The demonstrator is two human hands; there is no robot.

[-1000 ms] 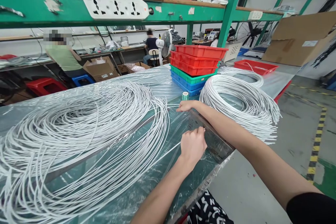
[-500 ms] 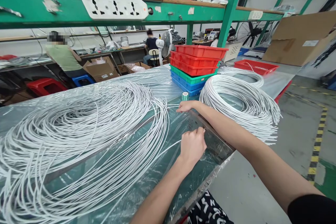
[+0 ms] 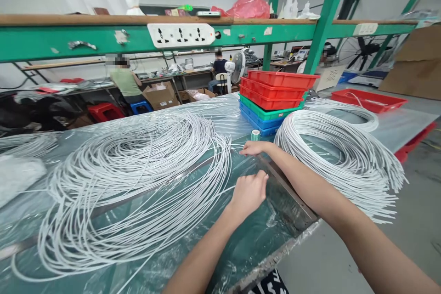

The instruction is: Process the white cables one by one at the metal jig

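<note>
A wide, loose coil of white cables spreads over the left part of the table. My left hand is closed in a fist around a white cable, which runs from its left side back to the coil. Farther off, my right hand pinches thin white cable ends at the coil's right edge. Just behind that hand stands a small roll of green tape. To the right of my right forearm lies a second, tidier bundle of white cables, its cut ends hanging past the table edge.
Stacked red, green and blue trays stand behind my hands. A red tray sits farther right. Across the back runs a green shelf beam with a power strip. Clear plastic film covers the table. Other people sit at the far bench.
The view has swung left and up, so most things appear farther right and slightly lower. Both hands keep their closed holds, with little movement relative to the table.
</note>
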